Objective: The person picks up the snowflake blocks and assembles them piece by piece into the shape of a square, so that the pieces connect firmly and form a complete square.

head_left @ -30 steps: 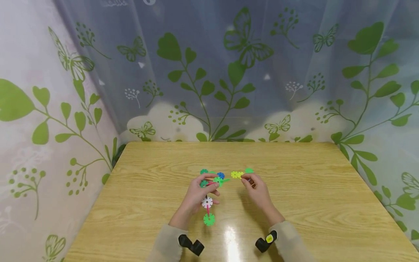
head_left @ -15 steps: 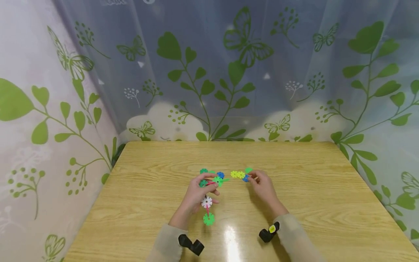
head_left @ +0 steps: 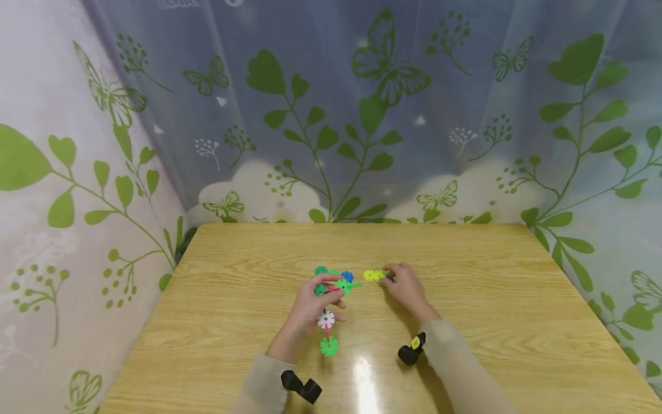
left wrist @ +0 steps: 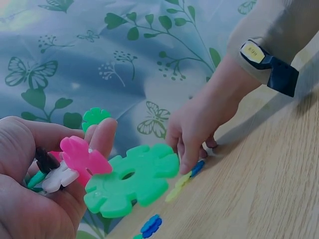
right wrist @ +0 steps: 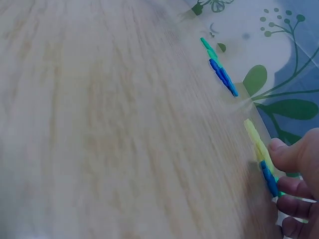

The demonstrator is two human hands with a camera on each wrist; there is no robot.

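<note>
My left hand (head_left: 309, 303) holds up a joined string of notched plastic discs. In the left wrist view it runs through a black disc (left wrist: 46, 160), a white disc (left wrist: 61, 178) and a pink disc (left wrist: 79, 155) to a big light-green disc (left wrist: 142, 180). Thumb and fingers close around its middle. Farther right, my right hand (head_left: 407, 287) reaches down to loose discs on the table. Its thumb tip is right at a yellow disc (right wrist: 253, 135), and its bent fingers are beside a blue disc (right wrist: 268, 178). I cannot tell whether it pinches one.
Behind the left hand, a teal disc (head_left: 321, 270) and another blue disc (head_left: 347, 277) lie on the wooden table (head_left: 233, 322). A leaf-printed curtain (head_left: 331, 115) hangs behind the table's far edge.
My right hand has moved slightly left from the blue disc to the yellow discs, covering most of the blue one. The left hand keeps its hold with almost no movement.
</note>
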